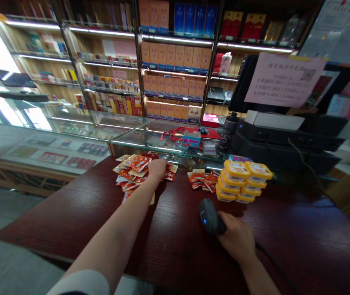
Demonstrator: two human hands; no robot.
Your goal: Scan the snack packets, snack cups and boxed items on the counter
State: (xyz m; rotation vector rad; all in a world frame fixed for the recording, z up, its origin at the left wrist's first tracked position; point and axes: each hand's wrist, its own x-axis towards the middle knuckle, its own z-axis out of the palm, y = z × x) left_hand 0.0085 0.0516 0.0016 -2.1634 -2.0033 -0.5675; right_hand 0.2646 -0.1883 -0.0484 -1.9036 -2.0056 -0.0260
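My left hand point(157, 168) reaches into a heap of small orange-and-red snack packets point(136, 164) at the counter's far side. Its fingers are curled down, and what they hold, if anything, is hidden. My right hand point(238, 237) is wrapped round a dark handheld barcode scanner point(208, 216) with a blue light. The scanner is held over the counter, head toward the left, and a cable trails to the lower right. A smaller group of packets point(204, 180) lies beyond the scanner. To its right, yellow-lidded plastic tubs point(234, 170) stand stacked in two columns.
The dark wooden counter point(168, 237) meets a glass display case point(144, 133) at the back. On the glass are a small colourful box point(191, 139) and a black bottle point(228, 131). A monitor bearing a pink paper sign point(285, 80) rises at right. Lit shelves of boxes point(175, 57) line the wall.
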